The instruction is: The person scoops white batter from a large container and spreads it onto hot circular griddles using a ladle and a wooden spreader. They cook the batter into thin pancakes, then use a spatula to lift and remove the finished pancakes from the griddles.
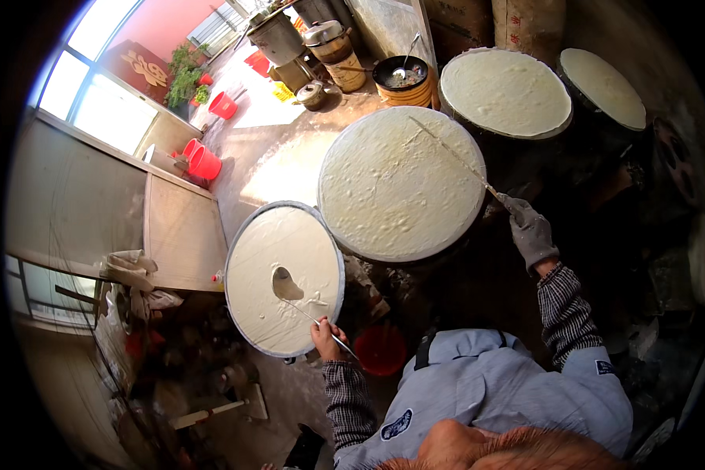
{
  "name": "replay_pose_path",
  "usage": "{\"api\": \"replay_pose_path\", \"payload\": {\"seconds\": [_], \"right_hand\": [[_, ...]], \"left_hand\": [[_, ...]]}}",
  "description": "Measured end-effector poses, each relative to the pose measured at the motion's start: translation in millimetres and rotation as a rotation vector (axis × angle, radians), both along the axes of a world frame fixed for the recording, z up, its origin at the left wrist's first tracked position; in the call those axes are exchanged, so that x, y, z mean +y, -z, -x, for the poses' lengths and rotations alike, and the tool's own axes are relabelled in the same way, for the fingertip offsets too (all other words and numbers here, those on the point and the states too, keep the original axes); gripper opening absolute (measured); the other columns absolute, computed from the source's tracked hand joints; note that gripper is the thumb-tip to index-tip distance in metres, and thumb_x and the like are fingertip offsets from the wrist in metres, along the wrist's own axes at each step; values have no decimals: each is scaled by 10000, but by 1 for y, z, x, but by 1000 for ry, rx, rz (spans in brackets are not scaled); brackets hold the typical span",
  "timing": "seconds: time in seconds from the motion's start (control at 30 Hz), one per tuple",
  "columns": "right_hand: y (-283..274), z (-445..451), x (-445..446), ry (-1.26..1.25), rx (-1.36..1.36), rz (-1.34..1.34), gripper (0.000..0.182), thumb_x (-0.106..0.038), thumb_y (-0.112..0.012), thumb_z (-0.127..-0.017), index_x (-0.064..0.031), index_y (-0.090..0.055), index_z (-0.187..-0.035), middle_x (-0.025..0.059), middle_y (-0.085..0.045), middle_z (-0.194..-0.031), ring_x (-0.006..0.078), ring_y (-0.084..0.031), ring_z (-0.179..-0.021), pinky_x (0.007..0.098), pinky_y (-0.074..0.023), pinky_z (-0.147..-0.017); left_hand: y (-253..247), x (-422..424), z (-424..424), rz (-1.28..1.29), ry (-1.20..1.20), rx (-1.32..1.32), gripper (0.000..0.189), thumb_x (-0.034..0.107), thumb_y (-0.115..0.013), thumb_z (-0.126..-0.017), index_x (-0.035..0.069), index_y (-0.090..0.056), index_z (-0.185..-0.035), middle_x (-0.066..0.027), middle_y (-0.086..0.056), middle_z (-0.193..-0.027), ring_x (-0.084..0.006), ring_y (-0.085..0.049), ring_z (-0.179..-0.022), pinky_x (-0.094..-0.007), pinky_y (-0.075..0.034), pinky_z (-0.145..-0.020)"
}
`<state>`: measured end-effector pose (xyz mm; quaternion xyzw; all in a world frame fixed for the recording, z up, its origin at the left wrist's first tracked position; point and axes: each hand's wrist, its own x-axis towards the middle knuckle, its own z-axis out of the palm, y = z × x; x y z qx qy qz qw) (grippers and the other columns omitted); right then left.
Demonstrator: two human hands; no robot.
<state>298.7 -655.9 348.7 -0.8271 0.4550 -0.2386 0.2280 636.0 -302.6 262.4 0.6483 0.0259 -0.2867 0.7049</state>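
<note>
My bare left hand (pixel 328 339) grips the thin metal handle of a ladle (pixel 286 284). The ladle's bowl rests in the pale batter of a round tub (pixel 229 294) on my left. On my right hand (pixel 529 229) is a grey work glove, closed around the end of a long, thin spreading stick (pixel 449 151). That stick reaches across a large round griddle, lying over the pale, bumpy batter sheet (pixel 399 188) that covers it. The griddle and tub stand side by side before me, nearly touching.
Two more round griddles with pale sheets (pixel 505 94) (pixel 605 88) stand at the far right. A black wok (pixel 400 73) with a spoon sits beyond the middle griddle. Near my left knee is a red bucket (pixel 380 349). Red buckets (pixel 204 163) and a pot (pixel 312 95) stand on the floor.
</note>
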Motion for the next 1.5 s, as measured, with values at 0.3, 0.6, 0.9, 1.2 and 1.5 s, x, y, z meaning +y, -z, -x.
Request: {"api": "replay_pose_path", "payload": {"seconds": [0.3,0.6,0.9,1.2,1.5], "right_hand": [[-6,-10,62,-250,-25,-81,382,-63,-551,-916,-208,-592,-1267,67,-649,-1149,283,-661,-962,365,-559,-774],[6,-6,49,-172,147,125,348,-73,-561,-906,-195,-611,-1228,66,-643,-1130,293,-654,-938,395,-551,-760],[4,7,49,-30,47,-23,334,-63,-576,-898,-166,-639,-1210,75,-635,-1179,303,-639,-1002,376,-539,-832],[27,54,91,66,7,-69,375,-13,-573,-883,-146,-635,-1227,94,-639,-1160,274,-653,-983,344,-547,-820],[16,21,133,29,-408,-595,421,64,-525,-915,-96,-591,-1299,29,-620,-1147,108,-627,-971,206,-518,-751]], "left_hand": [[39,8,-10,-29,-59,-102,131,156,-508,-960,85,-451,-1055,-36,-455,-630,-138,-432,-392,-272,-371,-312],[54,11,-5,-143,-82,-234,158,153,-543,-936,79,-444,-1036,-23,-438,-619,-121,-401,-381,-262,-364,-310],[187,97,-75,-1083,314,-1503,593,110,-652,-705,69,-549,-1288,-240,-479,-1378,-433,-401,-1316,-526,-324,-1096],[139,52,-19,-675,8,-676,469,122,-542,-908,-50,-449,-1335,-239,-525,-1311,-332,-518,-1193,-402,-401,-1023],[144,47,4,-1329,360,-1435,170,105,-581,-804,21,-686,-908,-200,-655,-1058,-363,-568,-1098,-517,-385,-1029]]}}
